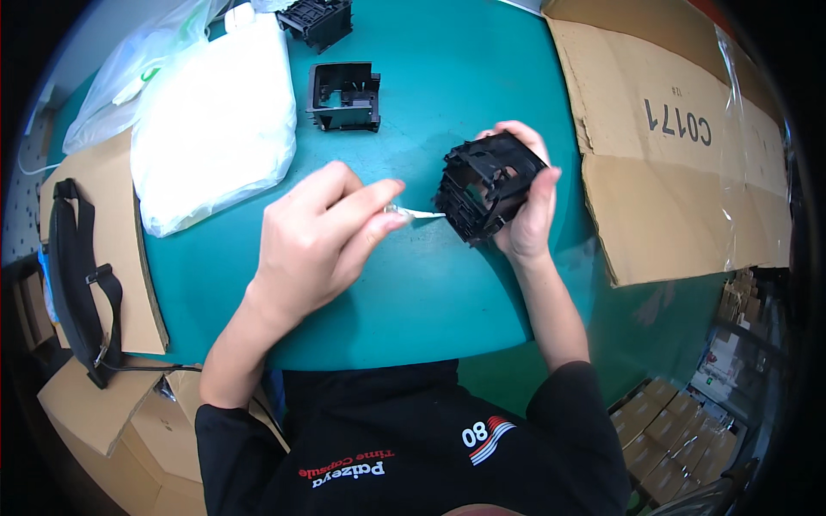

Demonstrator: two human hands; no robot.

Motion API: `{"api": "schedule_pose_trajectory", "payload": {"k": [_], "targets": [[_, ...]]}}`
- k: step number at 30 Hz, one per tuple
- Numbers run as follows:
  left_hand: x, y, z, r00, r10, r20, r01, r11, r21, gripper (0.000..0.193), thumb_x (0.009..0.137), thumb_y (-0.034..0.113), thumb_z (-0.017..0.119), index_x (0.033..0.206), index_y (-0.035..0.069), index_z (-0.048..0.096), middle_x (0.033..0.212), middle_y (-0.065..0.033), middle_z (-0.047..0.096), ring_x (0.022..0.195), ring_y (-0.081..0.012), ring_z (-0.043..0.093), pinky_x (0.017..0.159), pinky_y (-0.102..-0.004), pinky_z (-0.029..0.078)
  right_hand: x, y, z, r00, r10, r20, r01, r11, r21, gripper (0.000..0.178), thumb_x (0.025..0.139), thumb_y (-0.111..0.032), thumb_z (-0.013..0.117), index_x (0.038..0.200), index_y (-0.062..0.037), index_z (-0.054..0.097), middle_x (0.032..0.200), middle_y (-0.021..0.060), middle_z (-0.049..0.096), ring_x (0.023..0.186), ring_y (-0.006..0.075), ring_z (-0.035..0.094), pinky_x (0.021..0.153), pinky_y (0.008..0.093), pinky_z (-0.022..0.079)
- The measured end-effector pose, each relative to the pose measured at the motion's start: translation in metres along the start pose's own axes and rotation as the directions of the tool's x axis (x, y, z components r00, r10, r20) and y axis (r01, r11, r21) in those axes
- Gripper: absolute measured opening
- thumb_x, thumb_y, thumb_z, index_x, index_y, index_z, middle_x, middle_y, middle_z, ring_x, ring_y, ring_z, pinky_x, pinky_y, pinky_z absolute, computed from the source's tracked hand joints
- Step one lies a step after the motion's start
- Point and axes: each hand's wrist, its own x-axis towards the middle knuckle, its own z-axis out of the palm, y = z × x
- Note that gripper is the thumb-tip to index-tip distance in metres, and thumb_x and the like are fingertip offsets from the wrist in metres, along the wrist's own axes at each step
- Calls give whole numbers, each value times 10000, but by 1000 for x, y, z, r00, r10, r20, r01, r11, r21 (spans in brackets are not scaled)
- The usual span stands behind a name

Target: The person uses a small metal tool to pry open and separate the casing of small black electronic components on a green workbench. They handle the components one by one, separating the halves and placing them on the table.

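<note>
My right hand grips a black plastic housing, an open boxy frame with ribs and slots, held tilted above the table. Between the thumb and fingers of my left hand a thin white strip is pinched. Its far end meets the lower left edge of the housing; what it is made of is too small to tell. Farther back on the table lies a similar black housing, apart from both hands. Another black plastic part sits behind it at the top edge.
A green mat covers the table. At the left are a large white plastic bag, cardboard and a black strapped pouch. A big cardboard box stands at the right. Below left is an open carton.
</note>
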Motion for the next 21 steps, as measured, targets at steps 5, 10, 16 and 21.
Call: {"api": "schedule_pose_trajectory", "payload": {"k": [5, 10, 16, 21], "targets": [[-5, 2, 14, 999, 19, 46, -19, 1000, -6, 319, 867, 166, 806, 1154, 35, 752, 793, -73, 566, 636, -208, 597, 554, -341, 479, -7, 10, 2, 901, 401, 168, -431, 782, 449, 764, 1057, -695, 338, 1373, -30, 542, 1286, 154, 642, 1150, 245, 677, 947, 418, 612], [-5, 1, 18, 998, 30, 63, -30, 1000, -2, 318, 854, 170, 820, 1135, 37, 752, 798, -71, 574, 633, -210, 605, 554, -347, 488, -12, 15, 7, 838, 524, 156, -534, 725, 434, 953, 964, -783, 469, 1485, 14, 483, 1376, 189, 612, 1198, 305, 661, 1003, 468, 596], [-6, 0, 19, 998, 29, 50, -30, 1000, 3, 306, 847, 157, 821, 1117, 34, 748, 787, -74, 584, 624, -221, 605, 556, -350, 489, -17, 21, 1, 858, 436, 270, -513, 711, 481, 737, 1022, -598, 576, 1468, -16, 511, 1435, 159, 598, 1271, 274, 633, 1058, 469, 567], [-7, -1, 20, 997, 51, 60, -54, 997, 55, 274, 876, 247, 811, 1083, 80, 751, 775, -38, 587, 615, -209, 639, 537, -357, 519, -17, 22, 0, 858, 389, 335, -509, 729, 458, 769, 1015, -608, 579, 1479, -1, 487, 1470, 164, 568, 1290, 280, 619, 1080, 465, 557]]}}
